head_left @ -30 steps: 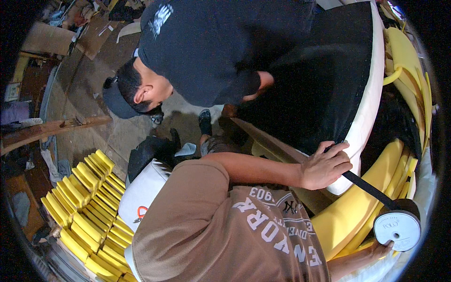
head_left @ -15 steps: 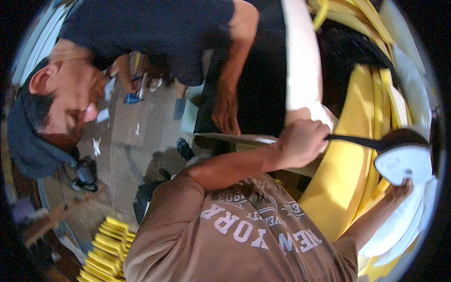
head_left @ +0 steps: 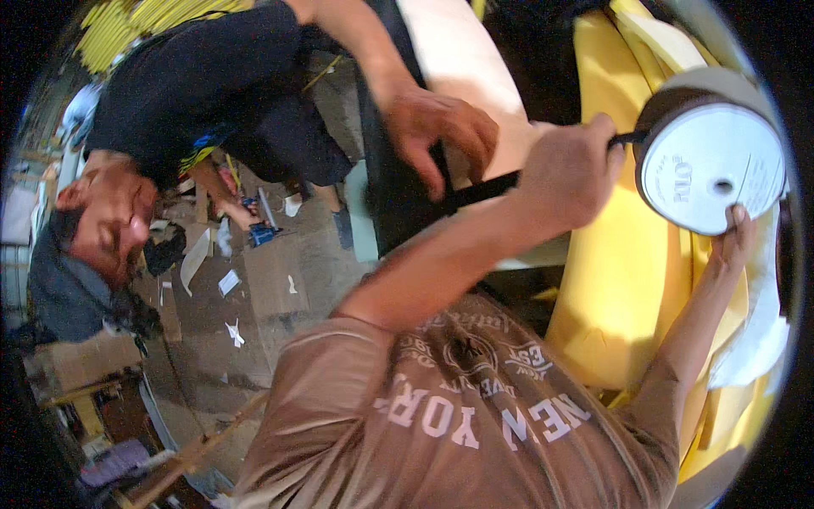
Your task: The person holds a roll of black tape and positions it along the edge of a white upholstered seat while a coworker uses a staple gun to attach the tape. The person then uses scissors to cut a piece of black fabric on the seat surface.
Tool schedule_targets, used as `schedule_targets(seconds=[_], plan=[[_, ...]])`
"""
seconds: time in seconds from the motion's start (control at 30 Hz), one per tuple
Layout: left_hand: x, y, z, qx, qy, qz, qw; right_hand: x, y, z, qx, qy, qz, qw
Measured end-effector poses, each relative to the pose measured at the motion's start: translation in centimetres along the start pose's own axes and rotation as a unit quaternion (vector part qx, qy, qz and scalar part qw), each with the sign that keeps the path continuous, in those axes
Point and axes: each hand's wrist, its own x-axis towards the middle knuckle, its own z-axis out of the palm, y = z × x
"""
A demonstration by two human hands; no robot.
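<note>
My left hand [head_left: 570, 174] is closed round a black strap [head_left: 490, 188], held out in front of me. From that hand the strap runs right to a large spool [head_left: 691, 165] with a white round face and a small centre hole. My right hand [head_left: 734, 233] holds the spool by the lower rim of its face, fingertips on the white side. On the other side, the strap stretches left across the pale padded piece [head_left: 466, 59] to the black-covered part beside it. A co-worker's hand [head_left: 441, 136] hovers just above that end, fingers spread; whether it touches the strap I cannot tell.
Long yellow foam pieces [head_left: 610, 280] lie under the spool. At left a co-worker in dark clothes bends close, with a blue tool [head_left: 261, 231] at their other hand. Scraps [head_left: 229, 282] litter the floor, and a stack of yellow pieces [head_left: 136, 30] stands far left.
The spool has come up and its white face shows more fully. The strap is now visible running left past my left hand. The co-worker's hand, hanging down before, is now spread near the strap.
</note>
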Motion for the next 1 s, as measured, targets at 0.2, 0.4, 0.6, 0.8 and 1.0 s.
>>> schedule_targets(seconds=[0.2, 0.4, 0.6, 0.8, 1.0], plan=[[2.0, 1.5, -0.1, -0.031, 0.14, -0.027, 0.989, 0.5, -2.0, 0.1, -0.014, -0.073, -0.065, 0.995], [0.8, 2.3, 0.6, -0.026, 0.079, -0.006, 0.997, 0.6, -2.8, -1.2, 0.02, -0.127, -0.029, 0.991], [1.0, 2.2, 1.0, -0.023, 0.101, 0.018, 0.994, -0.3, -2.6, -1.5, 0.031, -0.105, -0.016, 0.994], [1.5, 1.2, 2.1, -0.001, 0.148, 0.027, 0.989, -1.3, -0.8, -2.1, 0.039, -0.068, -0.009, 0.997], [0.8, -0.1, 3.3, 0.039, 0.173, 0.057, 0.983, -2.8, 0.1, -0.2, 0.037, -0.077, -0.045, 0.995]])
